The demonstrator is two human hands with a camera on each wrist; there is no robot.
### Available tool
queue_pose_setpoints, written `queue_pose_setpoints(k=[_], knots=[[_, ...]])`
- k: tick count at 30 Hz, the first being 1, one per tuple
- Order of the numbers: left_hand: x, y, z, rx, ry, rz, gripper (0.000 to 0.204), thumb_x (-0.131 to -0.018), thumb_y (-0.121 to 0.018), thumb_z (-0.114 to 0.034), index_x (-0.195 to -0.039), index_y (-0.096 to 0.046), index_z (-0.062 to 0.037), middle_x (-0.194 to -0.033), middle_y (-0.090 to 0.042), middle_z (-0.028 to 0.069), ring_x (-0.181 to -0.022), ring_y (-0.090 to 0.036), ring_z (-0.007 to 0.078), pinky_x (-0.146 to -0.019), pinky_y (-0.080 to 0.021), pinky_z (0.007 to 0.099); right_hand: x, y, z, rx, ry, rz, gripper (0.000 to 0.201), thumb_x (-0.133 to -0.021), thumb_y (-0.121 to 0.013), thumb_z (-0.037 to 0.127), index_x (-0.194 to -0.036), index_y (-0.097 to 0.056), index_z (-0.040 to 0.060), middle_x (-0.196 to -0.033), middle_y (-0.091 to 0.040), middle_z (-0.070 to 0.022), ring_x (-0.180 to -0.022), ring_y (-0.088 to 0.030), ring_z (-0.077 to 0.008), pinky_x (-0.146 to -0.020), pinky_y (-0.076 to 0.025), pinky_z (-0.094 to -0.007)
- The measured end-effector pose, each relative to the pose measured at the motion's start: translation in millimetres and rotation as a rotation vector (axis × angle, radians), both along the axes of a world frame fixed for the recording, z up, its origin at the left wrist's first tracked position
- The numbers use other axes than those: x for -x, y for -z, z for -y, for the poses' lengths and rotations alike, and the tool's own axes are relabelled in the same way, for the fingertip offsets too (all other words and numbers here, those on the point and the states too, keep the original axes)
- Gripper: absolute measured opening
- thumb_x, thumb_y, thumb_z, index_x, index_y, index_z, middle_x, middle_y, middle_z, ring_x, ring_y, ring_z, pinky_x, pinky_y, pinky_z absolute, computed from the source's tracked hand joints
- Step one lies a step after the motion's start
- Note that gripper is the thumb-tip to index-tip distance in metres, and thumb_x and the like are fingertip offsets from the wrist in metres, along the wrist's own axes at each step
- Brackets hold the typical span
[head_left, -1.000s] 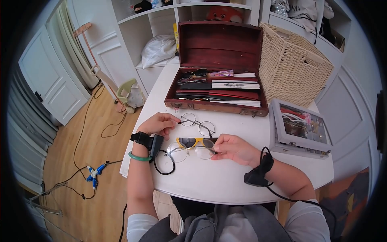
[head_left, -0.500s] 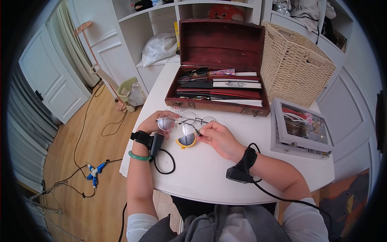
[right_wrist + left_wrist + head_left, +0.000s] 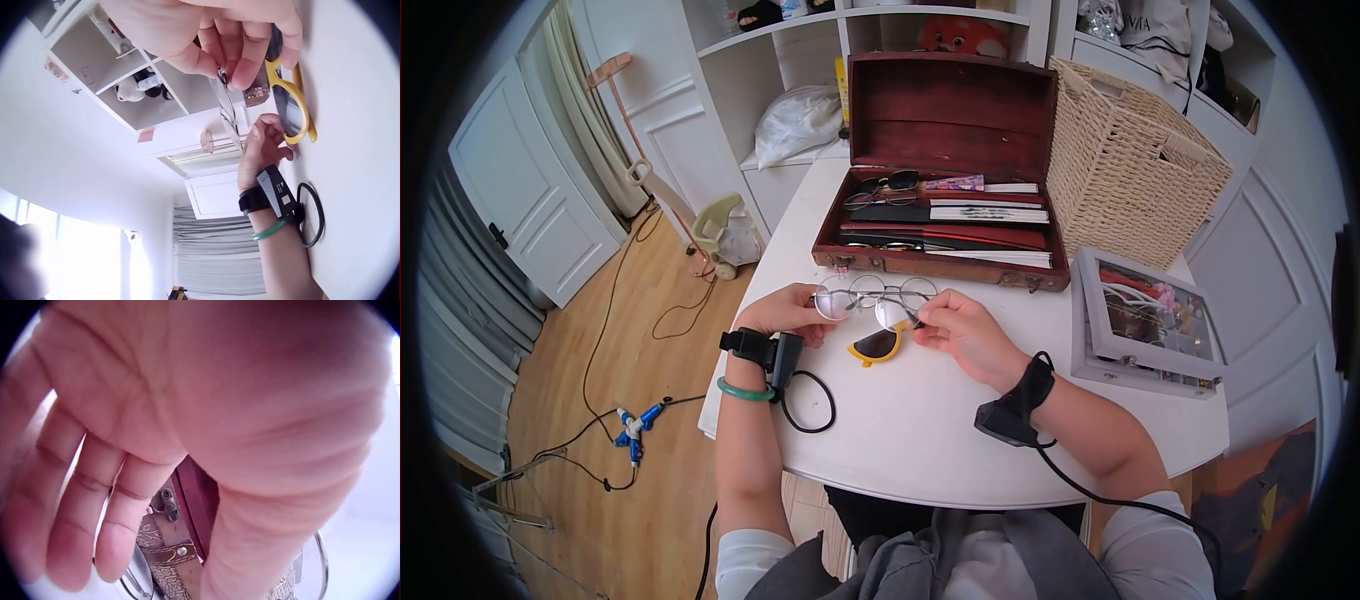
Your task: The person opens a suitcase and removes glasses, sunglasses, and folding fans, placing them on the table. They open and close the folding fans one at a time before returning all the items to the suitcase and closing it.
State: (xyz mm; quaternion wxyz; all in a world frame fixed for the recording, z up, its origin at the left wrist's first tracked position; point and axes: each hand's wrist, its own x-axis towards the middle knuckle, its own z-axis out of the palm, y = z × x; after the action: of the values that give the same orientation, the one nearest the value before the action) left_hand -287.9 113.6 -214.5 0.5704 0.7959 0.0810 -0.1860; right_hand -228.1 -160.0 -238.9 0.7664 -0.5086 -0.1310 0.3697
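My right hand (image 3: 965,333) pinches round, thin-rimmed eyeglasses (image 3: 833,299) by one folded temple, above the table; the pinch also shows in the right wrist view. Close to the other end of this pair is my left hand (image 3: 788,309). In the left wrist view the left fingers (image 3: 81,519) extend loosely, with a piece of metal rim visible beyond them. Another pair of round wire glasses (image 3: 920,286) lies behind the held pair, which overlaps it. Yellow-framed sunglasses (image 3: 876,346) with dark lenses rest on the table in front, partly covered by the right hand and the held eyeglasses.
An open dark-red case (image 3: 950,270) holding sunglasses and fans stands at the back of the white table (image 3: 960,450). To its right are a woven basket (image 3: 1135,160) and a grey glass-lidded box (image 3: 1145,360). Cables run from both wrists.
My right hand has carried the eyeglasses left and back from over the sunglasses, then slightly right again. My left hand has drawn back slightly from the wire glasses.
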Motion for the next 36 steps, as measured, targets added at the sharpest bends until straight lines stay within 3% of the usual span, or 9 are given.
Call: queue_pose_setpoints(k=[4, 7, 13, 23, 31, 36], knots=[[0.1, 1.8, 4.1, -0.019, 0.058, -0.033, 0.028, -0.071, -0.077, -0.023, -0.084, -0.059, -0.0058, -0.071, -0.060, 0.0017, -0.060, -0.060, 0.0111, -0.055, -0.048, 0.0222, -19.9, -5.9, 10.0, -0.034, 0.032, 0.121, 0.006, -0.086, -0.057, 0.009, -0.089, -0.054, 0.0053, -0.090, -0.059, -0.0061, -0.080, -0.059, -0.0141, -0.076, -0.047, -0.0260], [1.8, 0.1, 9.7, -0.044, 0.107, -0.015, 0.026, -0.072, -0.077, -0.019, -0.084, -0.058, -0.0059, -0.070, -0.061, 0.0029, -0.061, -0.061, 0.0119, -0.054, -0.047, 0.0228, -35.4, -6.4, 6.2, -0.063, 0.202, 0.361, 0.006, -0.086, -0.058, 0.008, -0.088, -0.054, 0.0039, -0.089, -0.061, -0.0065, -0.082, -0.059, -0.0127, -0.076, -0.047, -0.0253], [6.2, -11.4, 19.0, 0.066, 0.098, -0.161, 0.028, -0.073, -0.074, -0.009, -0.093, -0.056, -0.0036, -0.072, -0.064, 0.0068, -0.063, -0.063, 0.0140, -0.056, -0.049, 0.0231, -37.7, 1.5, 5.8, -0.035, 0.145, 0.191, 0.006, -0.087, -0.058, 0.008, -0.090, -0.053, 0.0055, -0.091, -0.060, -0.0057, -0.087, -0.060, -0.0145, -0.084, -0.048, -0.0286], [1.0, -1.6, 10.8, 0.060, 0.121, -0.159, 0.032, -0.072, -0.072, -0.001, -0.098, -0.053, -0.0029, -0.078, -0.066, 0.0090, -0.069, -0.066, 0.0154, -0.059, -0.052, 0.0213, -34.3, 4.2, 9.6, 0.001, -0.005, 0.080, 0.006, -0.087, -0.057, 0.010, -0.088, -0.053, 0.0062, -0.092, -0.058, -0.0058, -0.082, -0.059, -0.0147, -0.082, -0.049, -0.0306], [-0.3, 0.5, 10.9, 0.094, 0.143, -0.147, 0.029, -0.073, -0.071, 0.000, -0.097, -0.056, -0.0020, -0.078, -0.067, 0.0091, -0.070, -0.067, 0.0158, -0.060, -0.052, 0.0215, -46.4, 20.2, 7.6, 0.237, -0.024, 0.322, 0.010, -0.085, -0.061, 0.011, -0.088, -0.055, 0.0042, -0.078, -0.060, -0.0028, -0.066, -0.056, -0.0071, -0.054, -0.043, -0.0197], [-0.9, 0.5, 10.2, 0.090, 0.140, -0.146, 0.031, -0.073, -0.071, -0.001, -0.099, -0.055, -0.0017, -0.077, -0.067, 0.0094, -0.070, -0.067, 0.0165, -0.060, -0.052, 0.0218, -45.5, 19.2, 6.0, 0.320, -0.024, 0.346, 0.011, -0.084, -0.061, 0.010, -0.090, -0.058, 0.0019, -0.075, -0.060, -0.0028, -0.061, -0.054, -0.0056, -0.047, -0.041, -0.0176]])
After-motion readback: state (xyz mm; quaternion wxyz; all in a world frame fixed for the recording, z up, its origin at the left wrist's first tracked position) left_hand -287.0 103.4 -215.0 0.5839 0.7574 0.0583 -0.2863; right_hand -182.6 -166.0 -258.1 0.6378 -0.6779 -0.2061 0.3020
